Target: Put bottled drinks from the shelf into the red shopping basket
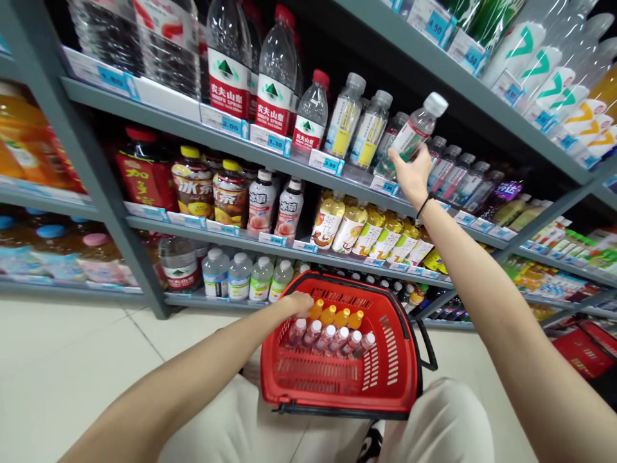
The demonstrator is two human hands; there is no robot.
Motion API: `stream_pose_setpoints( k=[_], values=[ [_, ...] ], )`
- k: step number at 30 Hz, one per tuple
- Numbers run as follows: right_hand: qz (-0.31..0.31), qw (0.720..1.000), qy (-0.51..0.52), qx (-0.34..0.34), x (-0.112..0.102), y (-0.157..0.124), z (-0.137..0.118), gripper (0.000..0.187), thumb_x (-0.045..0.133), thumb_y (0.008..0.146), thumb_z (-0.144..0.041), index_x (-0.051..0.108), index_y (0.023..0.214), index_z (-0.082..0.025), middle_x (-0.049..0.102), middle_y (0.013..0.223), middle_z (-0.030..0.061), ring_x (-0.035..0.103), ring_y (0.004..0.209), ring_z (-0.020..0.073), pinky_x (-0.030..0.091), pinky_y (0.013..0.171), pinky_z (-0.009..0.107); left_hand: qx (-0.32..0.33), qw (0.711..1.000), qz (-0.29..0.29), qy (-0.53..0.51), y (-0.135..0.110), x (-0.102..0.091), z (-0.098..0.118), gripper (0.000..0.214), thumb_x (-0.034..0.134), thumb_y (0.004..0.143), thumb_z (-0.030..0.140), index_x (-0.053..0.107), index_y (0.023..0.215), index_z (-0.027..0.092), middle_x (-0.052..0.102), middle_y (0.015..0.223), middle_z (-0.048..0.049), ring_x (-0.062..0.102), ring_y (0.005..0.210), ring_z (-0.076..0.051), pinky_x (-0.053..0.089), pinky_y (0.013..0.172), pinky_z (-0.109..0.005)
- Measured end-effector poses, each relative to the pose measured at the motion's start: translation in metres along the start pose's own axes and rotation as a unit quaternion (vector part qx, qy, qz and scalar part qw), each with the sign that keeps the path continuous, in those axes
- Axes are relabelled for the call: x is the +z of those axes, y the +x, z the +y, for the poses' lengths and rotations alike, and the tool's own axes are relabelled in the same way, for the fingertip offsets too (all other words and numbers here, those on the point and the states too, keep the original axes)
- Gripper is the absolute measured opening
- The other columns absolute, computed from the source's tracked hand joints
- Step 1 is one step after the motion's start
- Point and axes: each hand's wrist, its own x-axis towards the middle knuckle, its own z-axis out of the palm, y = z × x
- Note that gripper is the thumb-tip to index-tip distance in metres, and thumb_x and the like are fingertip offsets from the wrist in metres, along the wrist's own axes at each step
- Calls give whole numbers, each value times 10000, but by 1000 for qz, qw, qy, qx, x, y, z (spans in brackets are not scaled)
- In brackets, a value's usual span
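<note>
My right hand [413, 168] is closed round a clear plastic bottle [415, 132] with a white cap and a red, white and green label. The bottle tilts to the right at the front of the middle shelf, among similar bottles. Below, a red shopping basket [337, 392] stands between my knees. My left hand [299, 305] is closed over its left rim, with the fingertips partly hidden. Inside the basket is a row of small white-capped pink bottles [325, 339]. Several orange-capped bottles [335, 316] stand behind them.
Red-capped water bottles [276, 96] and yellow-labelled bottles [370, 132] stand left of my right hand. Tea bottles [354, 228] fill the shelf beneath. A grey shelf post [91, 161] rises at the left. Another red basket [585, 350] is at the far right.
</note>
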Motion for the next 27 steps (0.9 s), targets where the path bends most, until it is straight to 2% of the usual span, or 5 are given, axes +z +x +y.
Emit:
stream_pose_setpoints(
  k=[7, 12, 18, 22, 27],
  values=[
    [110, 976, 156, -103, -80, -88, -47, 574, 701, 908, -580, 550, 1294, -183, 649, 1258, 129, 642, 1196, 256, 480, 1120, 455, 45, 998, 24, -20, -5, -33, 48, 211, 606, 979, 246, 752, 910, 110, 778, 967, -168, 751, 954, -286, 596, 894, -446],
    [-77, 979, 174, 68, -116, -222, -38, 460, 762, 903, -456, 627, 1246, -180, 711, 1187, 109, 683, 1057, 241, 558, 988, 393, 119, 977, 141, -111, -21, -76, 82, 337, 502, 1031, 348, 681, 1241, 154, 755, 1222, -147, 726, 1120, -276, 548, 1022, -406],
    [-246, 909, 216, 257, -112, -362, 7, 501, 751, 907, -413, 606, 1338, -204, 730, 1238, 98, 714, 1064, 261, 576, 961, 394, 164, 882, 235, -374, -38, -99, 119, 549, 572, 994, 527, 597, 1397, 154, 655, 1441, -161, 641, 1293, -282, 496, 1123, -432],
    [-331, 877, 221, 270, -117, -385, 12, 525, 817, 851, -363, 628, 1327, -244, 740, 1216, 72, 720, 1005, 268, 576, 940, 411, 123, 868, 204, -436, -39, -96, 135, 525, 763, 860, 494, 681, 1228, 128, 790, 1052, -107, 733, 874, -229, 598, 838, -360],
    [-269, 819, 350, 366, -115, -370, 0, 576, 884, 749, -533, 700, 1223, -263, 740, 1228, 75, 699, 1128, 306, 562, 1008, 441, 133, 825, 247, -491, -44, -103, 144, 540, 878, 753, 461, 721, 1157, 139, 791, 1012, -72, 719, 831, -202, 592, 773, -325]
  ],
)
